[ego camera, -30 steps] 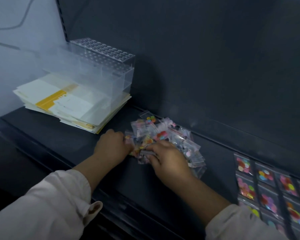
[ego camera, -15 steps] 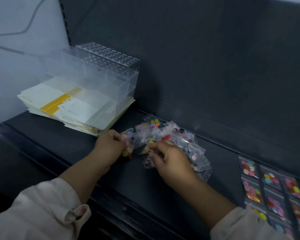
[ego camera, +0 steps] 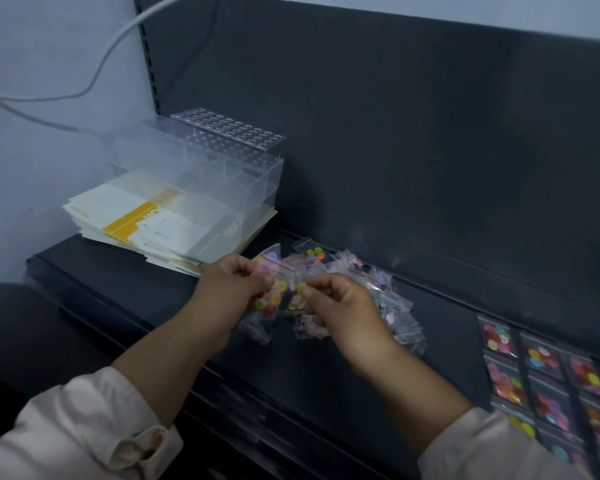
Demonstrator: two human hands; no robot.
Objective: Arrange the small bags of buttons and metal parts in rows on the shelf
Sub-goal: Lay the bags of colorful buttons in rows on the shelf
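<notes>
While held above the shelf [ego camera: 136, 299], left hand [ego camera: 229, 292] pinches button bags [ego camera: 269, 303], right hand [ego camera: 347, 306] pinches another bag [ego camera: 300, 294].

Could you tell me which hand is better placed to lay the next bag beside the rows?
Probably the right hand: it pinches a clear plastic button bag and is nearer the laid-out rows.

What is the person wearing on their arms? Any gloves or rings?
No gloves or rings that I can see: the left hand and right hand are bare. The left sleeve and right sleeve are pale cream cloth, pushed up with folded cuffs.
</notes>
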